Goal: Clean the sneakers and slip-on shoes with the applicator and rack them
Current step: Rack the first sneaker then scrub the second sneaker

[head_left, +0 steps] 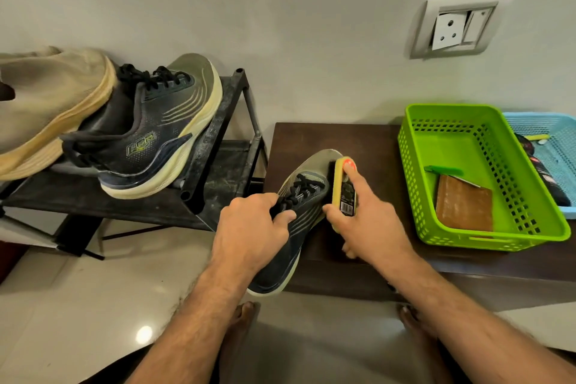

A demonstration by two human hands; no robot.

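My left hand (252, 224) grips a dark sneaker (299, 212) on the worktop (374, 146); my right hand (363, 221) holds the yellow applicator (344, 188) against it.

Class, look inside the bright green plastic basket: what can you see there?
In the green perforated basket lie a brown rectangular wooden-backed block and a green-handled tool behind it. Whatever lies under the block is hidden.

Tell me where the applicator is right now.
In the head view, right of centre: the right hand holds the applicator against the side of the dark sneaker over the brown table, left of the green basket.
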